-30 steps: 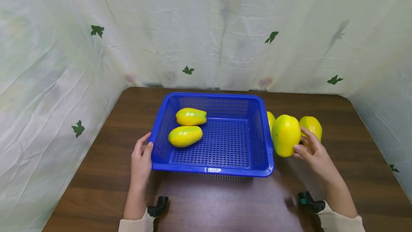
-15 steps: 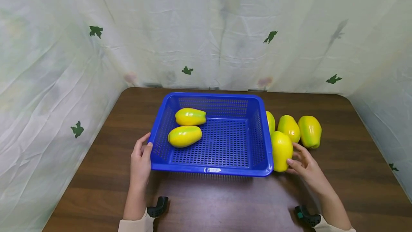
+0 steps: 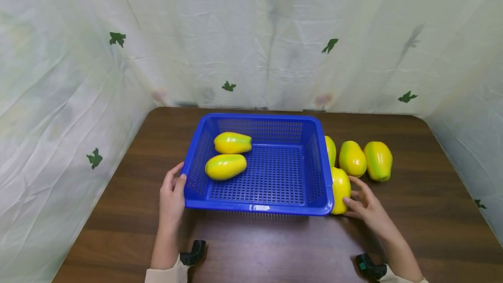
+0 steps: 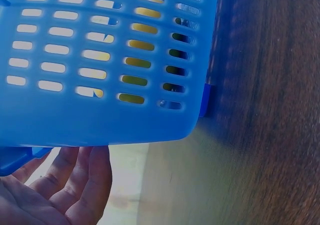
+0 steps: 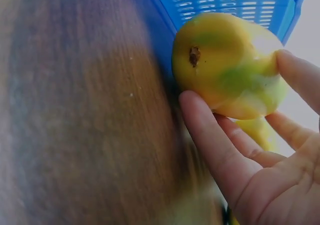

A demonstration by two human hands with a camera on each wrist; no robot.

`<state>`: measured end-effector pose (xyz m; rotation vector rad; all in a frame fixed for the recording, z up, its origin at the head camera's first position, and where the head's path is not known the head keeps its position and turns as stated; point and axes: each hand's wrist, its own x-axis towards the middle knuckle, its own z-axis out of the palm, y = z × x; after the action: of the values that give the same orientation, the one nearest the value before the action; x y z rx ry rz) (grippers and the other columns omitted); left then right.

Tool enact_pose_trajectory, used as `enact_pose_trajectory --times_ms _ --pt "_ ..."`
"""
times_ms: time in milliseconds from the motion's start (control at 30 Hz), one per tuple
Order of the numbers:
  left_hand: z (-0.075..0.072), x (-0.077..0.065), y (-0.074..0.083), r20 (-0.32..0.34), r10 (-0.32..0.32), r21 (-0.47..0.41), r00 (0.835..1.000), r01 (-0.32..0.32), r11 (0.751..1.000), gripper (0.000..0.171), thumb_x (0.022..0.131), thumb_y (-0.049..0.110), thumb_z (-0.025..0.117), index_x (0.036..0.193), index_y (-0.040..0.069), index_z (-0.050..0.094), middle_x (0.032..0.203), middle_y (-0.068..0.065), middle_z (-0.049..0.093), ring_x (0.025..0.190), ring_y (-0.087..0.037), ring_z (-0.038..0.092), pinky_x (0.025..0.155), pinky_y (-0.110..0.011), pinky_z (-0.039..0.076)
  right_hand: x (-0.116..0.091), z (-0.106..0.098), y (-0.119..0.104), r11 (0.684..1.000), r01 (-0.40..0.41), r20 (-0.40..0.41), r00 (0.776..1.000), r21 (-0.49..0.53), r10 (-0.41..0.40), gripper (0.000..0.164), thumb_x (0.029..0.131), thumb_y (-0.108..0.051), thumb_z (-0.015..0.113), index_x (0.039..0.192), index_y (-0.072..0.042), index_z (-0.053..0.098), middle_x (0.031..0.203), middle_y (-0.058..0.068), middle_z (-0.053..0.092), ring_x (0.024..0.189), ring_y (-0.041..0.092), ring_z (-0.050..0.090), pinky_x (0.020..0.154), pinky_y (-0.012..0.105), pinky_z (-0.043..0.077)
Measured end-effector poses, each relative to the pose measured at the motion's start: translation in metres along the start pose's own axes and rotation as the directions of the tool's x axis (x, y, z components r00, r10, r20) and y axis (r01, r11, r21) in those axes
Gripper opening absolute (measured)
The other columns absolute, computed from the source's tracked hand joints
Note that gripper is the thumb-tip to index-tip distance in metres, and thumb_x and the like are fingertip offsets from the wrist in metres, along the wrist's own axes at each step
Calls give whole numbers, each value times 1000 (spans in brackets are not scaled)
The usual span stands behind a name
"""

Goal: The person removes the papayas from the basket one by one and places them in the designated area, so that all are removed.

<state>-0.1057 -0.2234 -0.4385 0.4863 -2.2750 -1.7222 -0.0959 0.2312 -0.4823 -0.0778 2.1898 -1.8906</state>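
Observation:
A blue plastic basket point(image 3: 232, 207) with slotted walls stands mid-table. My left hand point(image 3: 173, 191) grips its left rim, thumb on top; in the left wrist view the fingers point(image 4: 95, 185) lie against the outer wall. Beside the basket's right wall, my right hand point(image 3: 367, 208) holds a yellow-green papaya point(image 3: 340, 192) between thumb and fingers. The right wrist view shows the brown scar on this papaya's end point(image 5: 225, 67), close to the basket. Inside the basket, toward its left, lie two more papayas, one at the back point(image 3: 232, 143) and one in front point(image 3: 225, 167).
Right of the basket, two papayas, one nearer point(image 3: 352, 159) and one farther right point(image 3: 378, 161), lie on the brown wooden table point(image 3: 267, 248). Another papaya point(image 3: 330, 151) is partly hidden by the basket's right rim. A pale curtain point(image 3: 251, 47) surrounds the table's back and sides.
My right hand has brought its papaya down and toward me, along the basket's right side, uncovering the papayas behind. The left hand and the basket have stayed in place.

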Motion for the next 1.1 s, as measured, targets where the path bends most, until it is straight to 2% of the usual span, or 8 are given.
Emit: enact_pose_trajectory --times_ms 300,433,533,633,733,867,1100 --pt "0 0 -1 5 -12 -1 1000 12 1000 35 96 29 40 129 21 47 93 -16 55 78 -22 49 64 -26 39 1 2 1 999 -22 -7 1000 -26 22 59 93 -20 50 141 -14 17 123 28 32 94 29 53 69 39 50" --pt "0 0 -1 5 -10 7 1000 10 1000 35 96 29 39 129 22 47 93 -16 55 77 -22 49 63 -27 39 0 1 -3 995 7 -48 999 -95 -11 56 93 -22 50 140 -10 21 123 26 33 90 29 55 69 36 50" --pt "0 0 -1 5 -10 5 1000 10 1000 35 96 29 39 129 22 47 93 -16 55 77 -22 49 63 -27 39 -2 1 -8 981 45 -94 994 -188 -64 55 93 -23 50 138 -6 24 124 25 34 96 33 53 72 29 49" --pt "0 0 -1 3 -8 2 1000 8 1000 35 96 28 39 129 21 47 93 -16 55 77 -22 49 62 -26 39 -3 0 -15 957 73 -143 983 -280 -117 55 92 -25 51 137 -5 26 127 23 36 104 36 49 74 21 45" --pt "0 0 0 4 -11 1 1000 11 1000 35 96 28 39 129 21 47 93 -16 55 77 -22 49 63 -26 40 -4 1 -22 929 91 -191 967 -358 -168 52 92 -25 52 135 -5 31 127 20 40 106 32 47 73 16 42" --pt "0 0 0 7 -17 0 1000 17 1000 35 96 29 39 129 22 47 94 -16 55 78 -22 50 63 -26 40 -2 0 -31 912 154 -213 945 -379 -248 49 91 -20 54 134 -5 35 127 16 42 104 25 48 74 12 41" --pt "0 0 1 8 -17 0 1000 17 1000 35 96 29 39 130 21 47 94 -16 55 77 -23 49 63 -26 40 8 1 -54 893 292 -204 905 -343 -374 51 88 -7 56 134 -4 34 122 13 44 105 21 49 79 12 40"
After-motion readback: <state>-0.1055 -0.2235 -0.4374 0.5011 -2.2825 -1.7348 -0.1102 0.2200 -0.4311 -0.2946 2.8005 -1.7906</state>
